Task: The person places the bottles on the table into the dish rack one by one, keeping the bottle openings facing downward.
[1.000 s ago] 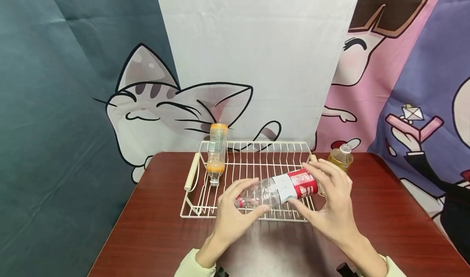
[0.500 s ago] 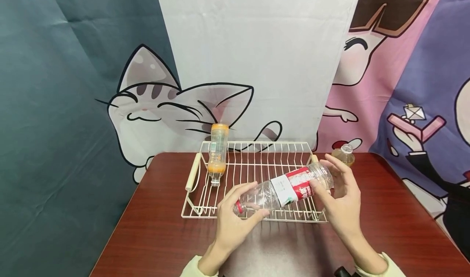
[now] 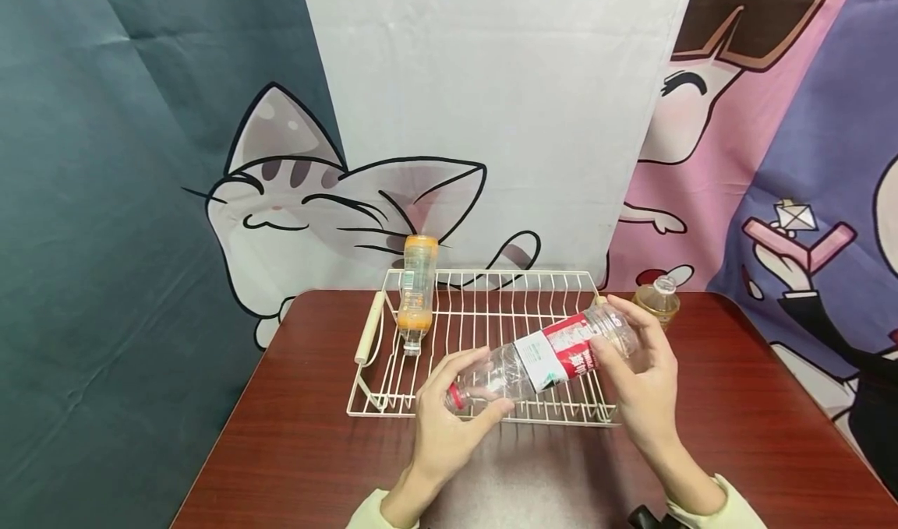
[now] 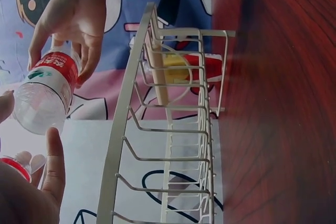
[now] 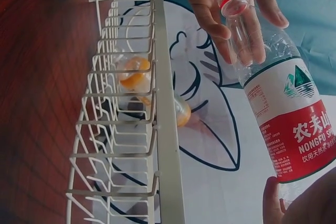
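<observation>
Above the rack's front half, a clear bottle with a red and white label is held tilted, its neck low at the left. My left hand grips the neck end, and in the right wrist view that hand's fingers lie around the neck. The right hand holds the base end, thumb in front; the left wrist view shows the same hand at the label end. Inside the white wire rack, an orange-banded bottle leans neck-down at the left.
Behind my right hand, an uncapped bottle with yellowish contents stands on the red-brown table. The rack has a pale handle on its left side. A printed curtain hangs behind the table.
My right hand has shifted from the label to the bottle's base end, and its thumb has moved up. The left hand keeps its grip on the neck, nearly in place.
</observation>
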The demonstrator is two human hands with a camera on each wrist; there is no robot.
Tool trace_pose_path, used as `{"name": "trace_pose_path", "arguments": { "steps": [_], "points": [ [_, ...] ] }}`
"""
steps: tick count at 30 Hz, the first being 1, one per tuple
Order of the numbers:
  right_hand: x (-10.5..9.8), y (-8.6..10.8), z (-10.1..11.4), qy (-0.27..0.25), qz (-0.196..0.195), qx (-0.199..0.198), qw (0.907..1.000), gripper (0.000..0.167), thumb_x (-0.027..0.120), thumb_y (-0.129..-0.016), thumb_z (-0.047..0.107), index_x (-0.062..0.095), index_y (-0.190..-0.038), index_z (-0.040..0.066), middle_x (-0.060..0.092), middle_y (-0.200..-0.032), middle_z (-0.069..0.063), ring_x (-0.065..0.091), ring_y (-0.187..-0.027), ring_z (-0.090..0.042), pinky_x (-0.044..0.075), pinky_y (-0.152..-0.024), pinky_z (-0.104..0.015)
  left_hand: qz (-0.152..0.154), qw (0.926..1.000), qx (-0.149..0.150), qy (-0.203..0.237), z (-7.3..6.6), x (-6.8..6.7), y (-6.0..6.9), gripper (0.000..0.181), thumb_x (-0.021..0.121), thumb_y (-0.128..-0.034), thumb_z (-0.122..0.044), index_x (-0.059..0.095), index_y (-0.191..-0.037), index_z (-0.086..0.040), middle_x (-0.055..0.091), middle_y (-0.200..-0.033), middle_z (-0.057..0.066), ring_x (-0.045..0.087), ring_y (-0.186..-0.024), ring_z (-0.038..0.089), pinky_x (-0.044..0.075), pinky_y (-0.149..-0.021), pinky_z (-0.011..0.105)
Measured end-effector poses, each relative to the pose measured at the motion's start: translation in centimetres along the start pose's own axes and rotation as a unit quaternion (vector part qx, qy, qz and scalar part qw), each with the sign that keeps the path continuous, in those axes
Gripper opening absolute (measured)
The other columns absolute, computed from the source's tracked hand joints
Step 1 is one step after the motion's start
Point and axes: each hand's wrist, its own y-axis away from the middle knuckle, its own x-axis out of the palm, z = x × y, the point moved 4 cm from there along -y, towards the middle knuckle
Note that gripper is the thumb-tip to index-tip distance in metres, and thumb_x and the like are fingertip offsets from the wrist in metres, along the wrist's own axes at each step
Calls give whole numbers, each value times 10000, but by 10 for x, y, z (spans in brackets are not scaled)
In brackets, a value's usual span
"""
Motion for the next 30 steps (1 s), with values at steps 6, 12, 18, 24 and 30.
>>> {"name": "trace_pose_path", "arguments": {
  "steps": [6, 12, 18, 24, 30],
  "points": [
    [5, -3, 0, -277, 165, -307, 9990, 561, 639, -938, -249, 594, -1480, -114, 677, -1377, -173, 641, -1179, -230, 607, -850, -217, -31, 10000, -28, -5, 1, -2, 0, 653, 974, -807, -54, 730, -1412, -98, 735, -1323, 127, 780, -810, 152, 669, -755, 361],
    [9, -7, 0, -287, 165, -224, 9992, 544, 648, -948, -235, 599, -1476, -113, 675, -1353, -155, 643, -1129, -232, 615, -803, -224, -39, 9996, -128, -259, 1, -5, -1, 671, 988, -793, -116, 733, -1413, -137, 744, -1313, 85, 752, -963, 188, 668, -795, 368],
    [14, -13, 3, -351, 146, -143, 9992, 528, 645, -960, -221, 605, -1473, -105, 675, -1329, -155, 652, -1080, -223, 624, -770, -229, 56, 9969, 180, -764, 1, -15, -3, 700, 974, -809, -195, 701, -1449, -118, 751, -1317, 63, 740, -1090, 283, 626, -918, 363],
    [13, -16, 3, -401, 82, -41, 9992, 533, 647, -964, -217, 607, -1482, -96, 667, -1313, -152, 659, -1060, -226, 632, -763, -241, -185, 9852, 438, -1645, 4, -46, 2, 568, 829, -905, -231, 702, -1445, -109, 741, -1331, 59, 714, -1179, 270, 575, -1009, 393],
    [9, -16, 1, -304, 45, -151, 9994, 528, 655, -957, -216, 617, -1471, -103, 679, -1318, -152, 653, -1060, -218, 618, -750, -222, -696, 9457, 435, -3146, 9, -83, 3, 614, 829, -905, -338, 697, -1458, -108, 692, -1434, 98, 613, -1346, 328, 433, -1130, 492]
  ]
}}
